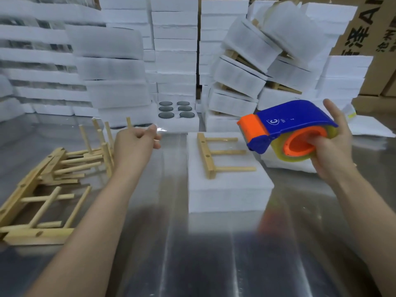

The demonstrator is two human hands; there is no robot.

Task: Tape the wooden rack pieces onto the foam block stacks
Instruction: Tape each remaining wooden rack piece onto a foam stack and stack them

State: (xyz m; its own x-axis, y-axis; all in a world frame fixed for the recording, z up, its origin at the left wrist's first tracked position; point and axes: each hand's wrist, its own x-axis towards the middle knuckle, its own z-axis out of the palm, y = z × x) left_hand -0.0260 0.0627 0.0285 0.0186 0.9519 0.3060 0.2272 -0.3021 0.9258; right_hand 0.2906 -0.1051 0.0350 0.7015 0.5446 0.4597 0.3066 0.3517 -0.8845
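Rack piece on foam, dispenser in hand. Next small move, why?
Probably lower the tape dispenser onto the foam block beside the rack piece: the piece lies on top, no tape visible, the right hand grips the dispenser above its right side, the left hand holds nothing.

Motion blur smears the left hand (pixel 134 144), so whether its curled fingers pinch anything cannot be told. Fingers of the right hand (pixel 330 151) disappear inside the roll's core in the tape dispenser (pixel 293 118), whose small print is unreadable. The pile of wooden rack pieces (pixel 42 179) runs off the left edge. The far-left foam stacks (pixel 38 61) are blurred. Wooden pieces between the tilted foam blocks (pixel 246 76) are mostly hidden. The cardboard boxes (pixel 364 35) are cut off at the right, their lettering incomplete.
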